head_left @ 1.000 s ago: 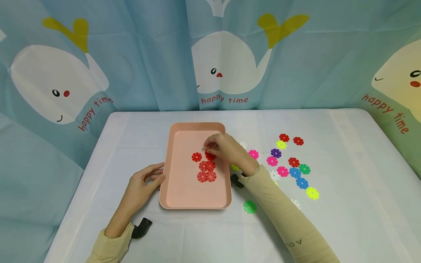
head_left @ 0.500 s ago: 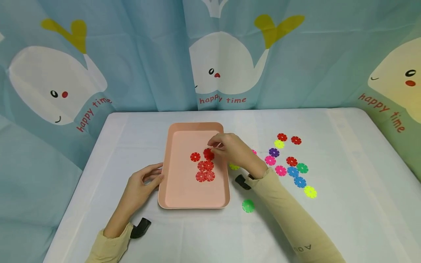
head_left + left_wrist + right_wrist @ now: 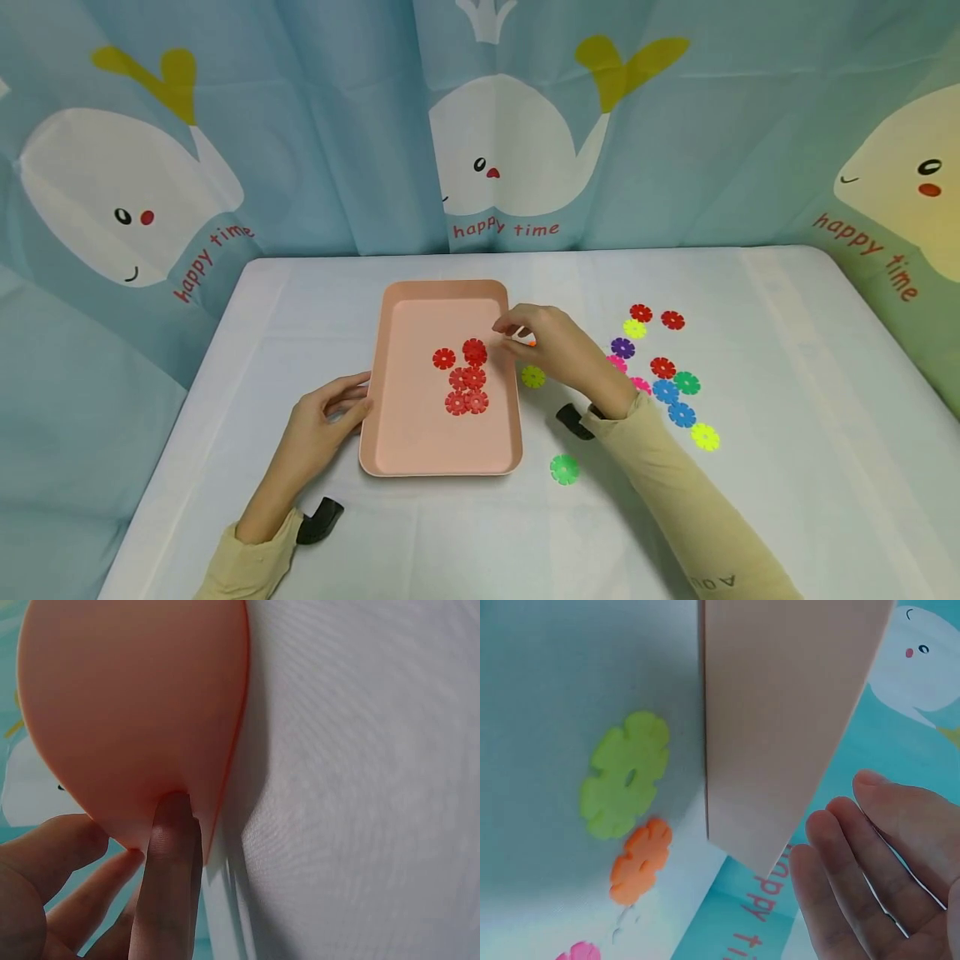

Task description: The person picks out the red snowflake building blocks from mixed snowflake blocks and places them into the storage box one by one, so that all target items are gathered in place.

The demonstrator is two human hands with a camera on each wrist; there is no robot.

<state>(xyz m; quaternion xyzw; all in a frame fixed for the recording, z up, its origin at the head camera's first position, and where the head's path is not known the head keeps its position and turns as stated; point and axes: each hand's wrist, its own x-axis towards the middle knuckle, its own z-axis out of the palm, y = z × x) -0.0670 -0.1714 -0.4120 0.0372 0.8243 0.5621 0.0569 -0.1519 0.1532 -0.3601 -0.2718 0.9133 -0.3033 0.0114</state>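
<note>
Sleeve and right hand screen part of the desk in the head view: two pink discs show only in part, and an orange disc is a sliver between fingers and thumb. The right wrist view gives that disc whole, next to a yellow-green disc; a pale shape past it is too faint to name.

Red discs lie on the floor of the pink tray, toward its right edge; most overlap, so their number is hard to tell, and one sits apart on the left.

The right hand is over the tray's right edge, fingers loosely bent, thumb apart from the fingertips. The left hand touches the tray's left edge, fingers slightly spread and nearly straight, one tip pressed to the outer wall; some fingers are partly hidden.

The tray's floor stretches from the red discs to its near edge, and more desk runs from there toward the near side, where the frame cuts it off. Toward the desk's right edge there is room beyond the scattered discs; a green disc lies near the tray's near right corner.
</note>
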